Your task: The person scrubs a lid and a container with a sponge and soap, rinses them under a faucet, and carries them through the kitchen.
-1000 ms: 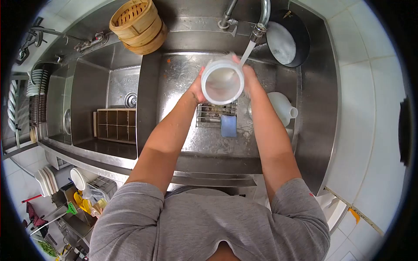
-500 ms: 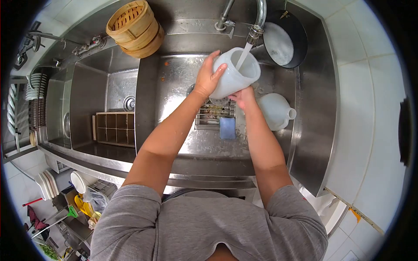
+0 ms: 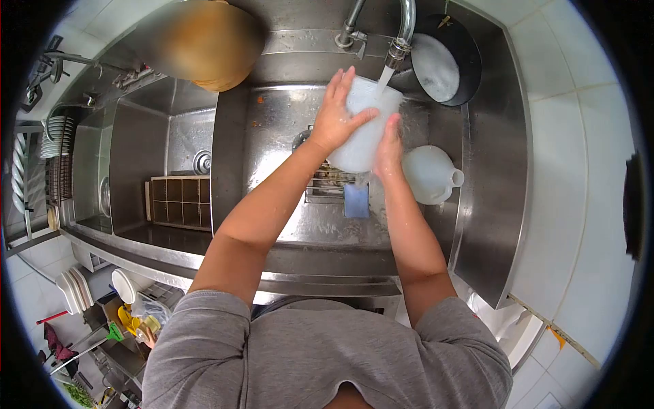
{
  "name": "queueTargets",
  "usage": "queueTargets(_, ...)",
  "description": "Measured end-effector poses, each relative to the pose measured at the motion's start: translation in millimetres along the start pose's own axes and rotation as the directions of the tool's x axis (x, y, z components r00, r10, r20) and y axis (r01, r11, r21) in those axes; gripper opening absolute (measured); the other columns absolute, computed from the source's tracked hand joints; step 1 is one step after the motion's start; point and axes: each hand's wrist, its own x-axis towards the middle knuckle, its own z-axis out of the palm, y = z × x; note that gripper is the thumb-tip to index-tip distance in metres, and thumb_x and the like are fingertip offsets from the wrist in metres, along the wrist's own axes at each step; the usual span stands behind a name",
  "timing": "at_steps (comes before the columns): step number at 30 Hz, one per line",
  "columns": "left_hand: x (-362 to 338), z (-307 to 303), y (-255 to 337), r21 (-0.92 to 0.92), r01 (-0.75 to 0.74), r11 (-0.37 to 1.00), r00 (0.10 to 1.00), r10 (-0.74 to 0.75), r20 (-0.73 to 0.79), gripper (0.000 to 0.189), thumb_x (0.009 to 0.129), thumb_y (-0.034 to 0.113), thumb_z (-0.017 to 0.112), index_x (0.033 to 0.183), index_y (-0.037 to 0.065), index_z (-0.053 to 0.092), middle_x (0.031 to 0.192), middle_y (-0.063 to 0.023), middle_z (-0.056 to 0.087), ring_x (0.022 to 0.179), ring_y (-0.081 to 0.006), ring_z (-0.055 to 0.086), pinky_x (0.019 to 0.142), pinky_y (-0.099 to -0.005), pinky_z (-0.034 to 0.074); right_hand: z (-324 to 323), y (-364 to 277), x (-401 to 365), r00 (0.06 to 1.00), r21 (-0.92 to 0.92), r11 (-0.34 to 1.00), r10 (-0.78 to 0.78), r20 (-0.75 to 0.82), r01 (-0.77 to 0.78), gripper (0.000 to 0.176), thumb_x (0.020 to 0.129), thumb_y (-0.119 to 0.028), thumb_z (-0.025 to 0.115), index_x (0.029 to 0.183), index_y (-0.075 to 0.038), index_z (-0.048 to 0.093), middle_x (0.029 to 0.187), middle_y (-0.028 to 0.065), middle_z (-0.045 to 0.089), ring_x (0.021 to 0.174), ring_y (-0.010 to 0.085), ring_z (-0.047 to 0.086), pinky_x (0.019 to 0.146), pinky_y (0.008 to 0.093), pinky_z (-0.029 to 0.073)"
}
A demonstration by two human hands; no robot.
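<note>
White container (image 3: pixel 371 123): held up over the sink basin (image 3: pixel 269 129), under the faucet (image 3: pixel 400 46), tilted, its upper end leaning towards the spout. The water stream (image 3: pixel 386 77) meets it at the upper end; whether the flow enters the mouth or runs down the outer wall, I cannot tell.

Left hand (image 3: pixel 336 119): laid on the container's left side, fingers extended along it, thumb spread wide across the near face. Right hand (image 3: pixel 389 148): pressed to the right side, thumb upward; its remaining fingers are mostly hidden, so their spread cannot be told. The container is held between the two hands.

Step in hand, as judged: rinsing under running water. The next move calls for firm pressure from both palms while the wall is turned in the stream, since wet, smooth plastic is likely to slip.

Surroundings: below the container, a blue sponge (image 3: pixel 356 201) lies at the wire rack (image 3: pixel 321 191). Right of the right hand, a translucent jug (image 3: pixel 429 174) lies with its neck pointing right. Beyond, near the faucet, a dark pan (image 3: pixel 467 76) holds whitish, foamy contents. In the left-hand basin: a divided tray (image 3: pixel 180 200).
</note>
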Motion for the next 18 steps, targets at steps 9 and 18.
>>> queueTargets(9, 18.6, -11.9, 16.1, -0.169, 0.517, 0.839, 0.856, -0.504, 0.116, 0.070, 0.073, 0.051, 0.071, 0.122, 0.008, 0.045, 0.104, -0.0184, 0.060, 0.094, -0.0283, 0.060, 0.085, -0.0367, 0.046, 3.5, -12.1, -29.8, 0.918, -0.531, 0.760, -0.383, 0.103, 0.376, 0.084, 0.088, -0.048, 0.055, 0.142, 0.005, 0.018, 0.135, 0.0269, 0.039, 0.125, 0.0342, 0.041, 0.104, 0.0384, 0.032)
queueTargets(18, -26.9, -42.8, -34.6, -0.236, 0.532, 0.813, 0.814, -0.416, 0.405, 0.046, 0.095, 0.041, 0.042, 0.130, 0.011, 0.044, 0.117, -0.0190, 0.058, 0.106, -0.0319, 0.057, 0.092, -0.0356, 0.043, 4.7, 29.4, -77.0, 0.960, -0.327, 0.939, -0.008, 0.280, 0.103, 0.100, 0.077, -0.030, 0.074, 0.144, 0.000, 0.006, 0.133, 0.0232, 0.039, 0.117, 0.0302, 0.048, 0.098, 0.0384, 0.041)
